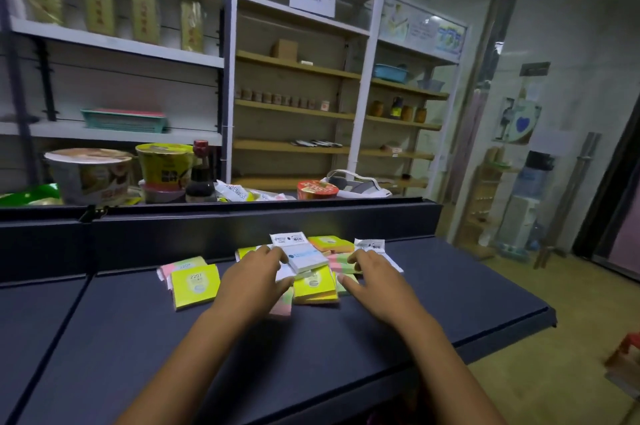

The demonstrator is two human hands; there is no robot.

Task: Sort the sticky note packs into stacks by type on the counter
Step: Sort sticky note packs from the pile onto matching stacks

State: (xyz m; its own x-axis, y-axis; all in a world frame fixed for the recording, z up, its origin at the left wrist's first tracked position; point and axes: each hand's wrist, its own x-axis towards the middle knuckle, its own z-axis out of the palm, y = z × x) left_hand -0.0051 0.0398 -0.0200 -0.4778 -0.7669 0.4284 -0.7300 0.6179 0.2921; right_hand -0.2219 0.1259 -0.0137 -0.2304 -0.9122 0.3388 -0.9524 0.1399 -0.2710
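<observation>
A loose heap of sticky note packs lies on the dark counter point(138, 338). A yellow pack point(195, 286) marked 2207 sits apart at the left, over a pink-green pack point(183, 263). In the heap I see a white pack point(304, 256), a yellow pack point(315, 286), an orange pack point(330, 242) and pastel packs point(341, 260). My left hand point(256, 281) pinches the white pack's left edge between fingers and thumb. My right hand point(372, 277) rests with spread fingers on the pastel packs at the heap's right.
A raised ledge point(242, 210) behind the counter carries instant noodle bowls point(88, 175), a yellow noodle cup point(164, 165), a dark sauce bottle point(201, 178) and a red-lidded cup point(317, 189). Shelving fills the wall behind. The counter's right edge point(550, 317) drops to the floor.
</observation>
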